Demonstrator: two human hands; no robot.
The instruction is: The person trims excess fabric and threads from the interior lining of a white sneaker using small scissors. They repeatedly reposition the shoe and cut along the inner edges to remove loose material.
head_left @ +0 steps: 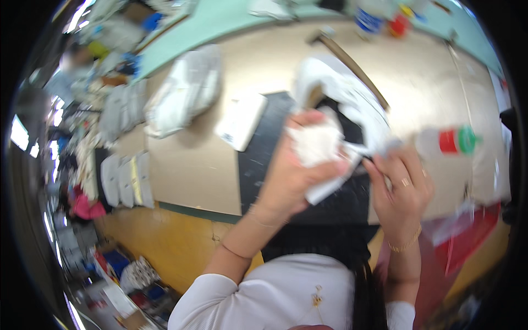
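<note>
My left hand (300, 165) is closed around a white, soft-looking piece (316, 144), its thumb and fingers gripping both sides. Motion blur hides the exact kind of this piece. To its right, my right hand (401, 179) is pinched at the piece's edge, beside a small dark spot; whatever sits between those fingertips is smeared. Just beyond both hands lies a larger white piece with a black inside (357, 102), shaped like a shoe upper. Beneath the hands is a black mat (258, 170) on the beige worktable (187, 181).
A hammer (357, 71) lies behind the white piece. A bottle with a green cap (466, 140) lies at right. Leftward are a white pad (242, 121) and stacked grey-white pieces (184, 91). More grey pieces (126, 179) sit at the table's left edge. A red jar (399, 25) stands far back.
</note>
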